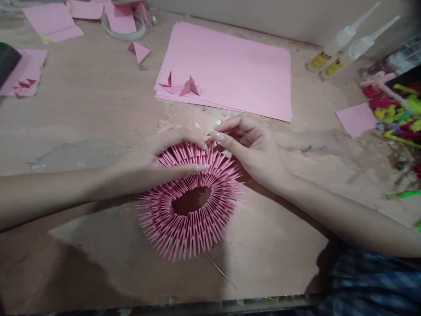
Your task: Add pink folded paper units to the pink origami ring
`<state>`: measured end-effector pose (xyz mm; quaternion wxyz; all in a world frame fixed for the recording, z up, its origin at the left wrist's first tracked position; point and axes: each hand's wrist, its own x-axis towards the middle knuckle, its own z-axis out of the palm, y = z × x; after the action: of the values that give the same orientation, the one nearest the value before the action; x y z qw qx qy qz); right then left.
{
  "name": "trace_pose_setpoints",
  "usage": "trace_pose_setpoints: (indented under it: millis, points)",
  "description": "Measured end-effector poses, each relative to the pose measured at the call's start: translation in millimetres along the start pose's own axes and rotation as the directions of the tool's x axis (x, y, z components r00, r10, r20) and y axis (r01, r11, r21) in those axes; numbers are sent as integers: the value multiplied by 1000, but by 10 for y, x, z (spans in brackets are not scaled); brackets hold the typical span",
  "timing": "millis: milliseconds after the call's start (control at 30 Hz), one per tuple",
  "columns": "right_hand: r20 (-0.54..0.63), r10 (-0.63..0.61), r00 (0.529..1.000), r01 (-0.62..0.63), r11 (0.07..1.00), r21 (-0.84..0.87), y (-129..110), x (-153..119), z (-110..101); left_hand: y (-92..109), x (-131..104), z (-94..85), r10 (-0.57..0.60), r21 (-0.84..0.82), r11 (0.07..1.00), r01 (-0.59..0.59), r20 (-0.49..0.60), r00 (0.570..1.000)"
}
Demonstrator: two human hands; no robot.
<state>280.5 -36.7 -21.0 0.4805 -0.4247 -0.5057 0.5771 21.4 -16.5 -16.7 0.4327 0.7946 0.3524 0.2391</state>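
Gripping the pink folded-paper ring at ctr frame btwn L hand thumb + fingers, w/ R hand fingertips close together at its top edge (can't tell if pinching a piece), prob. risk = points bending or rows popping loose if L over-squeezes or R pushes off-angle.

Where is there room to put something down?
The table has mostly bare patches between the left arm and tape, and between the pink ring and checked cloth. It's crowded around the tape, and at far right around the fuzzy sticks.
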Motion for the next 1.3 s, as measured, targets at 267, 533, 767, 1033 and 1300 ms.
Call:
trace_pose_setpoints:
  millis: [267,533,767,1033,1300]
  points:
    - [-23,37,999,-36,999,9,-24,-21,22,-9,16,-14,-35,-31,999,36,27,999]
    - [-34,28,999,-29,999,-32,-40,-38,32,52,15,-7,-50,-45,998,51,17,999]
    - [-52,6,999,-7,1000,-26,-49,-51,47,31,4,-26,-38,-27,999,39,28,999]
    - [-55,13,998,-14,1000,-10,-44,-52,38,-5,15,-21,-40,-46,998,41,27,999]
    - [-37,53,998,-52,998,19,-62,-29,42,65,12,-41,-65,-9,998,66,31,997]
